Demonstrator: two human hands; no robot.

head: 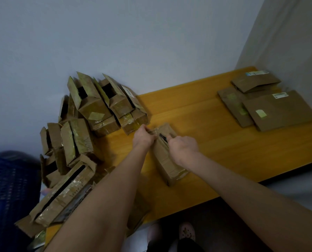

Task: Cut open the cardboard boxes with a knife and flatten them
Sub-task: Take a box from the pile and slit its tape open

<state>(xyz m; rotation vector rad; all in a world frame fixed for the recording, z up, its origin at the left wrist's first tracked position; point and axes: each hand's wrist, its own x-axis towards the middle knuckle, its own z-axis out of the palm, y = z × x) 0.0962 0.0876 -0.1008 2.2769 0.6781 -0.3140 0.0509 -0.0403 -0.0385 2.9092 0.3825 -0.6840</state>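
Note:
A small taped cardboard box lies on the yellow wooden table in front of me. My left hand grips the far left edge of the box, where clear tape shows. My right hand is curled round a knife, whose dark blade sits at a slit in the box top between my two hands. Most of the knife's handle is hidden inside my fist.
A heap of opened, taped boxes is piled along the table's left end against the wall. Flattened boxes lie at the far right by the corner. A blue plastic crate stands at the lower left. My shoes show below the table edge.

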